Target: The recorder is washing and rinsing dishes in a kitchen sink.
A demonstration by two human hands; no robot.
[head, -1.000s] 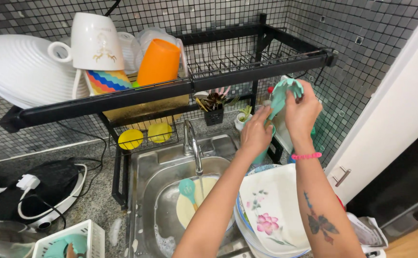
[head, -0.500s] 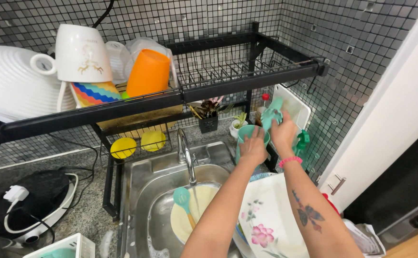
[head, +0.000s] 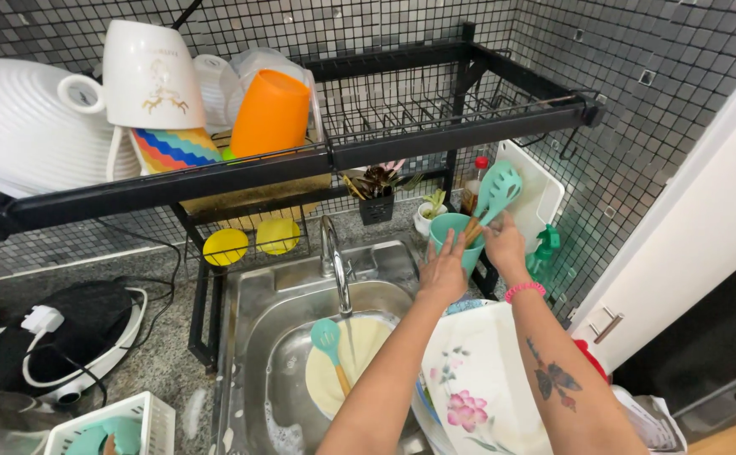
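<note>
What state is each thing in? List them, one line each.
Left hand: flat against the teal cup.
Right hand: on the spatula handles.
Teal cup: upright, holding utensils.
Teal spatulas: standing in the cup, heads up.
Faucet: no running water visible.
Sink: holds a plate and a teal spoon.
Orange cup: upside down on the rack.
White mug: upside down on the rack.

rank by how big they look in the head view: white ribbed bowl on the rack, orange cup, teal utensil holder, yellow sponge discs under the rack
1. White ribbed bowl, by far.
2. Orange cup.
3. Teal utensil holder, partly covered by the left hand; may be close to the cup.
4. Yellow discs, alike in size.
</note>
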